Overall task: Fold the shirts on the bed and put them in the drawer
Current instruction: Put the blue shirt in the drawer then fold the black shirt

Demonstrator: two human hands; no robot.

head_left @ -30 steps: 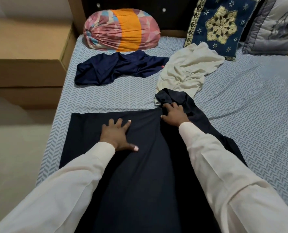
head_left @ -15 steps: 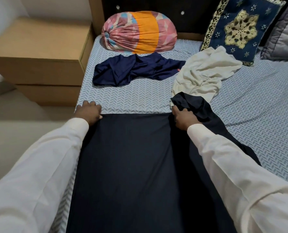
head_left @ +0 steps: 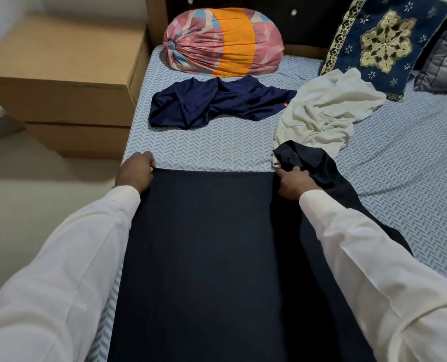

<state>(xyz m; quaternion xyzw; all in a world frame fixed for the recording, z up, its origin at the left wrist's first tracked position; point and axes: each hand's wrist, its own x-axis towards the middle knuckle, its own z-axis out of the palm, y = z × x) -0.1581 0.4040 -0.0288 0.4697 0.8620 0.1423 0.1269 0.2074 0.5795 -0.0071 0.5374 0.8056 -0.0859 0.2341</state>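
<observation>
The big dark shirt (head_left: 204,257) lies flat by the left edge of the bed (head_left: 217,152), close to the person, and it looks soft, light and floppy, so I think its corners are the best place to hold it. The left hand (head_left: 134,176) pinches its far left corner at the bed's edge, and the right hand (head_left: 293,185) curls its fingers round the cloth at the far right corner, beside the bunched sleeve (head_left: 303,155). Past them is a strip of bare sheet, then the crumpled navy shirt (head_left: 217,103) and cream shirt (head_left: 324,113), with the brown drawers (head_left: 60,74) beside the bed's far left corner.
</observation>
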